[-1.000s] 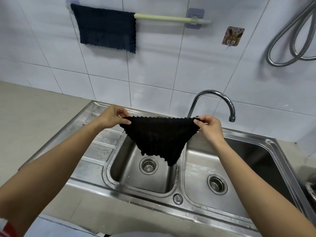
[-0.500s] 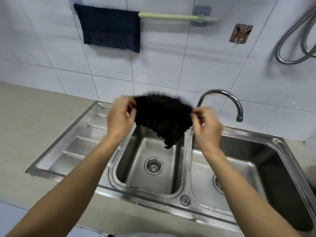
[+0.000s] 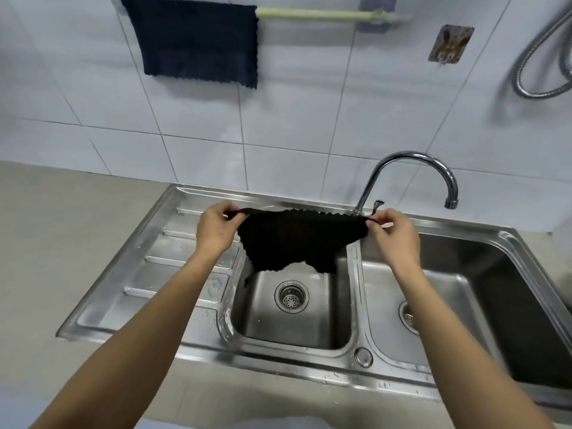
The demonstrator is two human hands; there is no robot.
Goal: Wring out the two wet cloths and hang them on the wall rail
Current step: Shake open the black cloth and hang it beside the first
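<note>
In the middle of the frame, the person holds a black cloth (image 3: 297, 239) stretched out by its two upper corners above the smaller left basin of a steel double sink (image 3: 192, 193). The left hand (image 3: 215, 230) pinches the left corner between thumb and fingers; the right hand (image 3: 391, 232) pinches the right corner the same way, just in front of the base of the curved chrome tap (image 3: 411, 168). The cloth's lower edge hangs loose and uneven above the basin's drain strainer (image 3: 291, 297).

At the upper left of the frame, a dark blue cloth (image 3: 198, 41) hangs over the pale green wall rail (image 3: 322, 15), covering its left part; the rail's right stretch is bare. Further right on the tiled wall are a small brown adhesive hook (image 3: 450, 44) and, at the right edge, a looped metal hose (image 3: 538, 72). No brand, label or readable writing shows on anything.
</note>
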